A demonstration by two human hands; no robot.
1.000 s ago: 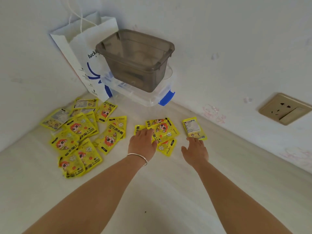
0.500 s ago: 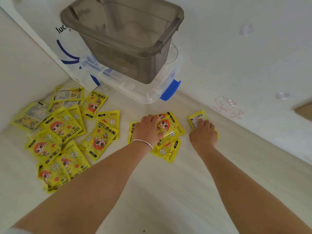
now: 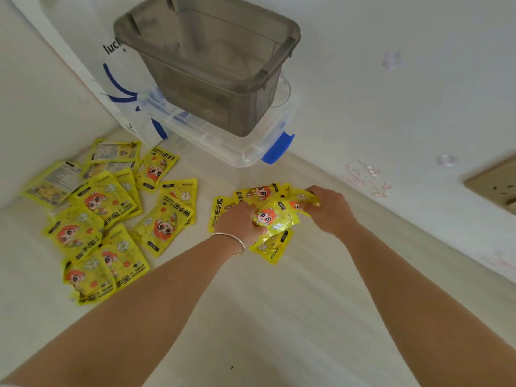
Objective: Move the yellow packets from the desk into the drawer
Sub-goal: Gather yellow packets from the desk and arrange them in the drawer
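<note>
Yellow hand-warmer packets with a red-haired cartoon face lie on the pale desk (image 3: 279, 317). A small cluster of packets (image 3: 275, 216) sits mid-desk between my hands. My left hand (image 3: 240, 223), with a silver bangle at the wrist, grips packets from the left side of that cluster. My right hand (image 3: 328, 209) pinches one packet (image 3: 303, 198) and holds it against the cluster from the right. One packet (image 3: 272, 247) pokes out below the hands. A larger scattered pile (image 3: 109, 216) with several packets lies at the left. No drawer is in view.
A smoky grey plastic bin (image 3: 212, 60) stands on a clear box with blue latches (image 3: 237, 146) in the corner, beside a white paper bag (image 3: 111, 79). Walls close in at left and back right. A wall socket (image 3: 494, 182) is at the right.
Both hands went from reaching flat toward the packets to curling round them. The right hand drew its single packet leftward into the middle cluster. The view moved closer.
</note>
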